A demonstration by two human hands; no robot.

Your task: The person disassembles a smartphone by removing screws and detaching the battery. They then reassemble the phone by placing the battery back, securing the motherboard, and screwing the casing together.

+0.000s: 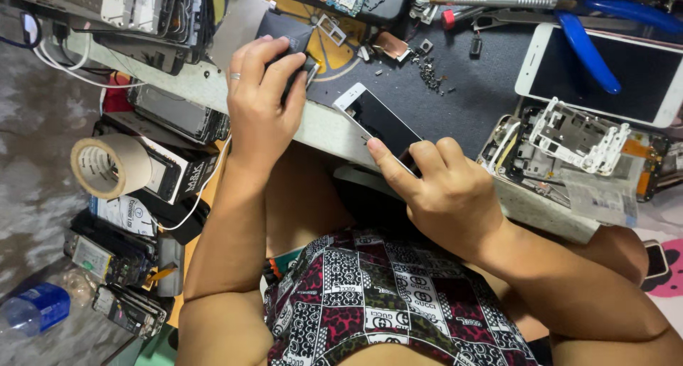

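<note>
Head view: a white-framed phone lies tilted over the near edge of the surface, pinched at its lower end in the right hand's closed grip. Left hand (ring on one finger) clasps a small black part just beside it. Blue-handled pliers rest across another white phone toward the far right.

Lower half of the white phone was covered by the right hand; how the fingers gripped underneath could not be made out. The small dark object in the left hand was mostly wrapped by fingers, its kind unclear. The second white phone ran off the right edge, crossed by blue pliers. The loose screws were too small to tell apart. The plastic bottle was cut by the left edge and blurred.
</note>
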